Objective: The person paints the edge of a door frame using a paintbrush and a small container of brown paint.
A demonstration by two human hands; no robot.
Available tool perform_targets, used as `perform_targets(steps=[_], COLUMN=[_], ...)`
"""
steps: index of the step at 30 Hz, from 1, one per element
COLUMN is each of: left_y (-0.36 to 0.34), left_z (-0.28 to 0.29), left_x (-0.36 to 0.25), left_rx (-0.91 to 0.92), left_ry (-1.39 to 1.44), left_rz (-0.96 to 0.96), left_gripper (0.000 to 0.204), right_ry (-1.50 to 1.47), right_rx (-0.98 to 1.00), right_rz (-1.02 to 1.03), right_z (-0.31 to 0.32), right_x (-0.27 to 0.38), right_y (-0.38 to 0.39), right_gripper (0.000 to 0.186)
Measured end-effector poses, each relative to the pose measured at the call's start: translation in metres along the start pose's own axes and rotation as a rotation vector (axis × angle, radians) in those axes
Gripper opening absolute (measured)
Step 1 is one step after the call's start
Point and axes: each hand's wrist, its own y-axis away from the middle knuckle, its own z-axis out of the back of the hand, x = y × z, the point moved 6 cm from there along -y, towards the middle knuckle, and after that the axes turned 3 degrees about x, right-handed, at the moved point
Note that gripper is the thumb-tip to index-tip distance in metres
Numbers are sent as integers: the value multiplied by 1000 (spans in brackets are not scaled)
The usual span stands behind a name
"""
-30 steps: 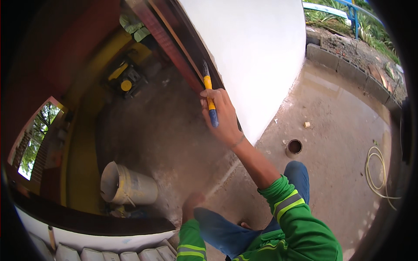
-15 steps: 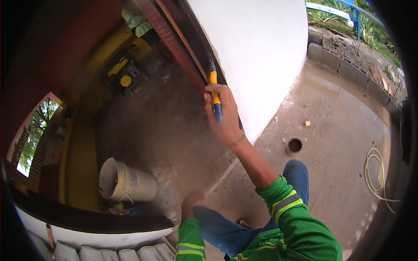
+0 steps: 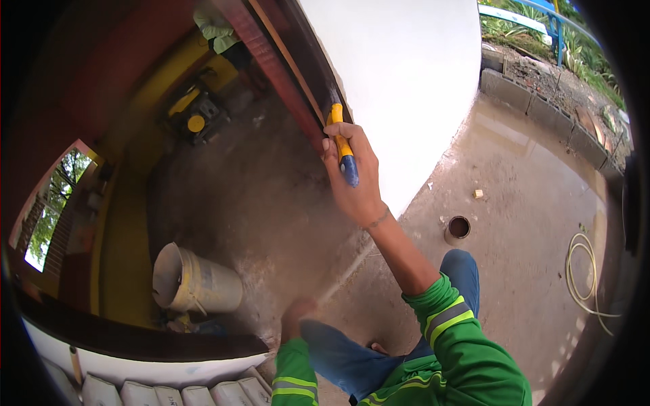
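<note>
My right hand [image 3: 355,181] grips a paintbrush [image 3: 337,112] with a yellow and blue handle. Its pale bristles touch or nearly touch the dark door frame [image 3: 310,68], right along the edge of the white wall [image 3: 403,71]. A reddish board [image 3: 271,71] runs beside that frame. My left hand [image 3: 298,316] is low in the middle by my left leg, blurred, its fingers too indistinct to read.
A pale bucket [image 3: 206,284] lies tipped inside the doorway, near a yellow-and-black machine [image 3: 196,118]. A person [image 3: 217,34] is partly visible at top left. An open can [image 3: 458,231], a coiled hose [image 3: 579,284] and a block edging [image 3: 535,108] are at right.
My right hand and the brush have shifted slightly right along the frame edge. My left hand stays low. More of the person at top left has come into view.
</note>
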Motion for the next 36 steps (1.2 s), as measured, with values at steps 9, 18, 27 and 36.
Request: perform_targets(steps=[9, 18, 27, 36], left_y=[19, 70, 10, -10], left_z=[20, 64, 5, 13], left_x=[-12, -235, -266, -266], left_rx=[-125, -387, -159, -23], left_ry=[8, 83, -132, -174], left_rz=[-63, -240, -384, -272], left_gripper=[36, 33, 36, 37], right_ry=[67, 501, 1000, 1383], right_rx=[33, 546, 503, 826], right_rz=[82, 170, 788, 871], right_z=[11, 10, -53, -66], right_x=[21, 74, 192, 68], right_y=[-4, -58, -132, -60], right_gripper=[22, 25, 31, 23])
